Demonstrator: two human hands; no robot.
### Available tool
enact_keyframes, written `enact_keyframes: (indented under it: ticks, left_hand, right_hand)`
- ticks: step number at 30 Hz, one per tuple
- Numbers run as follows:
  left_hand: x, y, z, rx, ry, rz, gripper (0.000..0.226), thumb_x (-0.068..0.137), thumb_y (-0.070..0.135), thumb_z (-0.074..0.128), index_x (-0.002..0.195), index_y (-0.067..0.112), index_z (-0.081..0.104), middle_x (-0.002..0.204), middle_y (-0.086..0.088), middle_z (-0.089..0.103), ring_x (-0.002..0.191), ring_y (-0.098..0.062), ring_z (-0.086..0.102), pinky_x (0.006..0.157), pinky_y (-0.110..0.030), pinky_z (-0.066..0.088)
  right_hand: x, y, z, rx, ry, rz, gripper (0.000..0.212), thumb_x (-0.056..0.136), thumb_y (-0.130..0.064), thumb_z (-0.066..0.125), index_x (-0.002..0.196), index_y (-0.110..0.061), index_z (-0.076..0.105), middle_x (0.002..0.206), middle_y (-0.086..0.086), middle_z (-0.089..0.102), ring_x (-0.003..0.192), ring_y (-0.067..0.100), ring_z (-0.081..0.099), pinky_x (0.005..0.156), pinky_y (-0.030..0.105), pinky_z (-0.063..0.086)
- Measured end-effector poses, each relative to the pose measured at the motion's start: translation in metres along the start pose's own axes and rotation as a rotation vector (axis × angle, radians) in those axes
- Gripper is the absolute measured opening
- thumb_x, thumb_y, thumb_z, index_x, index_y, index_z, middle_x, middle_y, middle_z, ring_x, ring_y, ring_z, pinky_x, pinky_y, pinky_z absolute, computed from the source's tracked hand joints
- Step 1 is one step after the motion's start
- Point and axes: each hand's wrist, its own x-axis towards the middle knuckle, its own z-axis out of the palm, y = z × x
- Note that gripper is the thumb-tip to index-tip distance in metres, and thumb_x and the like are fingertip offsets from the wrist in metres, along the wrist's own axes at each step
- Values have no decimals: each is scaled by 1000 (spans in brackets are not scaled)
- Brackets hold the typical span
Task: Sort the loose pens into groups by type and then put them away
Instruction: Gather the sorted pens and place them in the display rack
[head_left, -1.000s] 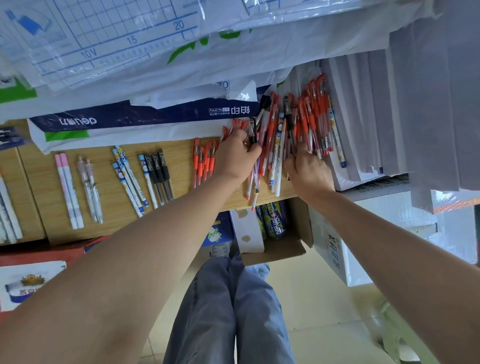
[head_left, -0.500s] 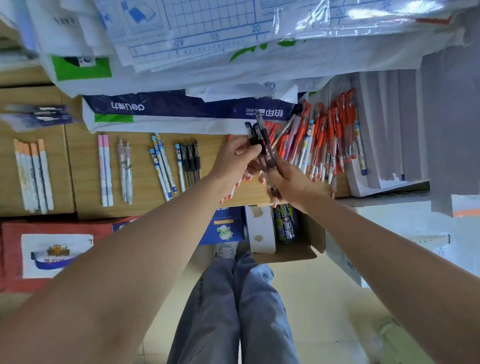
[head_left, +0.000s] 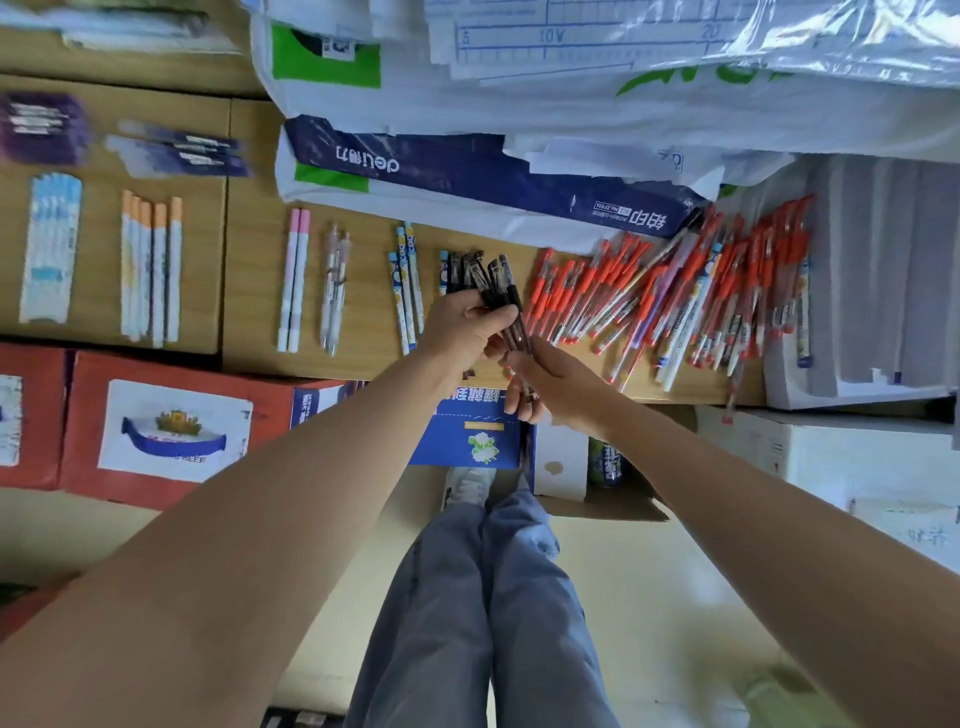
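Both hands meet over the wooden desk (head_left: 363, 291) near its front edge. My left hand (head_left: 462, 332) and my right hand (head_left: 550, 379) together grip a small bunch of black pens (head_left: 501, 291), caps pointing away from me. To the right lies a big loose heap of red pens (head_left: 675, 296) mixed with a few white and blue ones. Left of the hands lie sorted groups: blue patterned pens (head_left: 408, 291), clear pens (head_left: 332, 291), pink-capped pens (head_left: 293, 280), orange-capped pens (head_left: 150, 270) and a pale blue pack (head_left: 49, 249).
Paper packs and a blue-and-white Deli bag (head_left: 467, 171) cover the desk's back. Grey paper stacks (head_left: 883, 280) sit at the right. Red cartons (head_left: 156, 426), a blue box (head_left: 467, 436) and an open cardboard box (head_left: 597, 499) stand below the desk edge. My legs are beneath.
Both hands left the red pen heap with black pens and moved left along the desk front. The view shifted left, showing more sorted groups.
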Motion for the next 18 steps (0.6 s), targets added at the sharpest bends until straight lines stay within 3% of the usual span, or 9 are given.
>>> enact_keyframes:
  ticks: [2,4,6,8,12,15,18]
  left_hand:
    - [1,-2,-9,78,14,47,16,92,17,63,95,1,66,81,-13,66,62,-20,59,59,-32,48]
    - [7,-8,-22,370,85,157,28,94,31,59,101,6,68,95,-6,69,72,-15,61,67,-29,47]
    - [12,-16,-37,714,174,280,23,94,33,57,103,13,68,99,4,68,86,-12,61,76,-27,47]
    - [15,-24,-51,896,238,348,13,93,25,59,102,19,65,96,4,67,84,-15,62,74,-31,50]
    - [22,-35,-58,1105,233,383,19,92,22,60,111,21,60,96,-1,64,81,-21,62,71,-35,52]
    - [26,-35,-59,1176,273,412,14,91,16,58,105,17,57,92,-4,64,79,-25,63,64,-35,51]
    - [25,-37,-66,1190,298,395,9,90,11,56,98,14,56,86,-5,64,75,-27,62,59,-35,49]
  right_hand:
    - [6,-2,7,0,34,9,19,104,-25,35,107,-12,48,68,5,58,56,16,50,53,23,43]
    - [15,-3,11,12,119,46,19,104,-24,36,98,-10,46,66,6,56,55,16,46,51,23,39]
    - [27,-2,11,-28,222,81,23,103,-26,36,99,-8,47,68,7,57,54,15,48,52,25,40]
    - [39,-1,13,-107,294,110,26,103,-28,35,100,-7,49,74,9,60,58,16,54,56,32,46]
    - [58,1,20,-237,379,145,28,103,-29,34,106,-4,48,76,8,63,63,20,62,66,42,57]
    - [66,1,26,-378,392,155,29,102,-29,35,117,-4,42,83,13,64,71,27,66,67,48,57]
    - [68,0,30,-538,372,203,38,102,-28,34,130,0,34,77,10,58,70,28,63,56,42,53]
